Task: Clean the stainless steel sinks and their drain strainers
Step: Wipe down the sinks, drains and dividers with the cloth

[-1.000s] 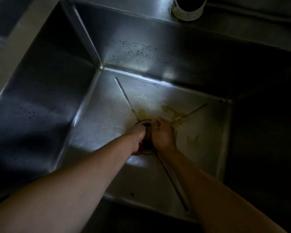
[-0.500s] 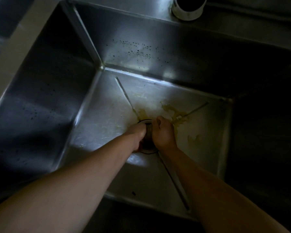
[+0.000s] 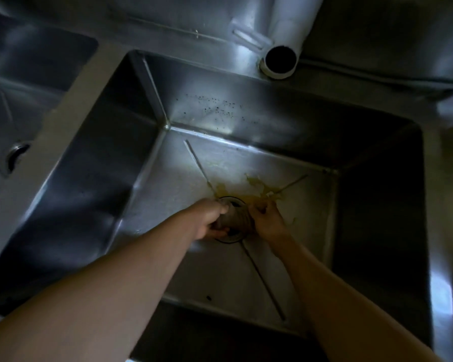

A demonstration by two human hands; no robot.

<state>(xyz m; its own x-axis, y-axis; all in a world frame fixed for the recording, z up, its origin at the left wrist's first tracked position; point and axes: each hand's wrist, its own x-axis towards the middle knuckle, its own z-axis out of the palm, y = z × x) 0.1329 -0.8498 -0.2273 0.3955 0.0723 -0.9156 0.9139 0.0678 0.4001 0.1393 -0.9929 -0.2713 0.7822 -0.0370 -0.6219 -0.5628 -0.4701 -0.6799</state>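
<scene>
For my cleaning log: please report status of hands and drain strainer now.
Left hand and right hand both grip the drain strainer, at the sink drain. Yellow residue behind it. Nothing in the way.

Left hand (image 3: 208, 220), right hand (image 3: 268, 220) gripping drain strainer (image 3: 237, 219), seemingly lifted, stained sink (image 3: 246, 165)

A white pipe (image 3: 289, 32) descends at an angle from the top edge. Its dark open end sits above the steel ledge (image 3: 194, 24). A cable (image 3: 377, 74) runs along the ledge toward the right edge.
</scene>
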